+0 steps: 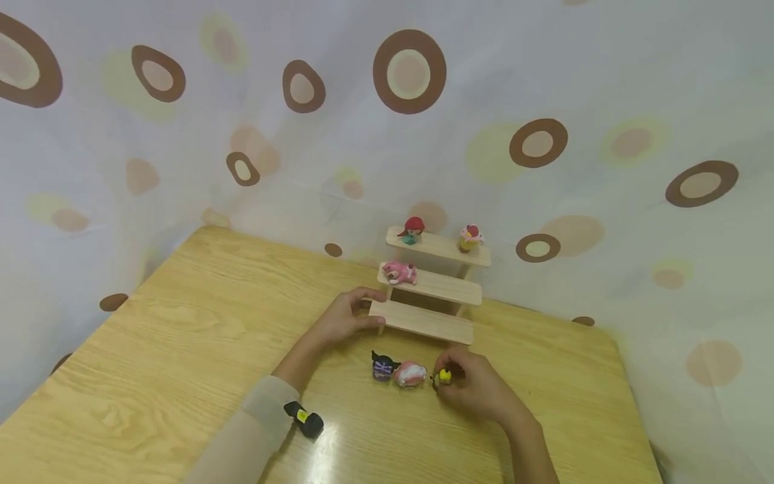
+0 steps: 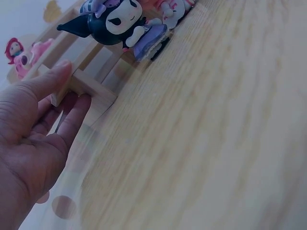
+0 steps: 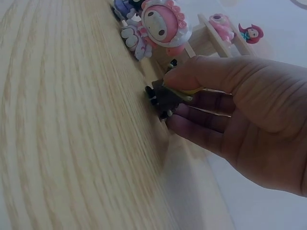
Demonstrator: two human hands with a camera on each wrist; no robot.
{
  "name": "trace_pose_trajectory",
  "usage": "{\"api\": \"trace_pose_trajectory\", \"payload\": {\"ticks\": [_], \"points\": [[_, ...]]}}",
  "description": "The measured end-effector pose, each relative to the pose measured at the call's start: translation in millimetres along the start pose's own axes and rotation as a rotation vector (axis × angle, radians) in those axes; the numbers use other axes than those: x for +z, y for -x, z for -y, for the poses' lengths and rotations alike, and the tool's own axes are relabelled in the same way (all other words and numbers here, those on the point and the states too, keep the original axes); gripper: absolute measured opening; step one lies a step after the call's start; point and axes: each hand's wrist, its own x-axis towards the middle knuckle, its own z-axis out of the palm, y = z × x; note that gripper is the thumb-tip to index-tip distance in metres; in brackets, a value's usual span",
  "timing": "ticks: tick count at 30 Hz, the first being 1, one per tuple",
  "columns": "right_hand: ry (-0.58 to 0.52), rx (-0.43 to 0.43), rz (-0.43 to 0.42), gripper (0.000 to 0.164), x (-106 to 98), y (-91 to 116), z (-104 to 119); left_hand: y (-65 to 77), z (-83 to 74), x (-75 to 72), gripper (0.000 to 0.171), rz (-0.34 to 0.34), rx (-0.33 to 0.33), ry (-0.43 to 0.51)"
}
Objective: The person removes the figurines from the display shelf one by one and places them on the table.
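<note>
My left hand (image 1: pixel 343 318) grips the left end of the lowest step of a small three-tier wooden display stand (image 1: pixel 423 321), thumb on top in the left wrist view. To the right, my right hand (image 1: pixel 480 390) pinches a small dark figurine with a yellow top (image 1: pixel 445 376), its base close over the table in the right wrist view. Left of it stand a figurine in a pink-and-white bonnet (image 1: pixel 411 374) and a black-hooded figurine in a purple dress (image 2: pixel 120 23). The right hand's fingers partly hide the dark figurine.
On the top step sit a red-haired figurine (image 1: pixel 414 228) and a small pink-and-yellow figure (image 1: pixel 469 237). A pink lying bear figurine (image 1: pixel 400 272) occupies the middle step's left end. Behind the wooden table (image 1: pixel 181 323) hangs a white patterned sheet (image 1: pixel 363 134).
</note>
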Motion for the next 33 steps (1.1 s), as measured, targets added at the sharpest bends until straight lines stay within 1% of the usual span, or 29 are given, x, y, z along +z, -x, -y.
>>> {"api": "trace_pose_trajectory", "payload": {"ticks": [3, 7, 10, 16, 20, 23, 26, 28, 30, 33], "points": [[0.008, -0.011, 0.006, 0.028, -1, 0, 0, 0.0, -1.4, 0.2, 0.047, -0.004, -0.008, 0.0], [0.017, -0.016, 0.016, 0.036, -1, -1, 0, 0.3, -2.6, -0.2, 0.047, -0.007, -0.008, -0.001], [0.021, -0.012, 0.033, 0.045, -2, -2, 0, -0.7, -2.2, -0.7, 0.046, -0.005, -0.003, -0.003], [0.025, -0.017, 0.081, 0.069, -9, 0, 0, -4.1, -3.8, -1.4, 0.046, -0.002, -0.005, -0.015], [0.004, -0.045, 0.088, 0.075, -17, 3, 1, -6.6, -4.7, -2.1, 0.046, 0.003, 0.0, -0.02], [-0.019, -0.049, 0.059, 0.073, -25, 7, 2, -8.5, -5.8, -2.6, 0.046, 0.008, -0.002, -0.019], [-0.041, -0.058, -0.013, 0.065, -32, 11, 5, -10.1, -6.5, -2.5, 0.046, 0.011, 0.001, -0.016], [-0.062, -0.084, -0.068, 0.059, -35, 12, 6, -9.8, -5.8, -2.0, 0.045, 0.005, 0.001, -0.023], [-0.089, -0.111, -0.11, 0.056, -35, 12, 9, -7.6, -3.4, -1.1, 0.045, 0.0, -0.004, -0.025], [-0.1, -0.136, -0.153, 0.055, -34, 13, 17, -1.4, 1.2, 1.4, 0.045, -0.003, -0.018, -0.02]]}}
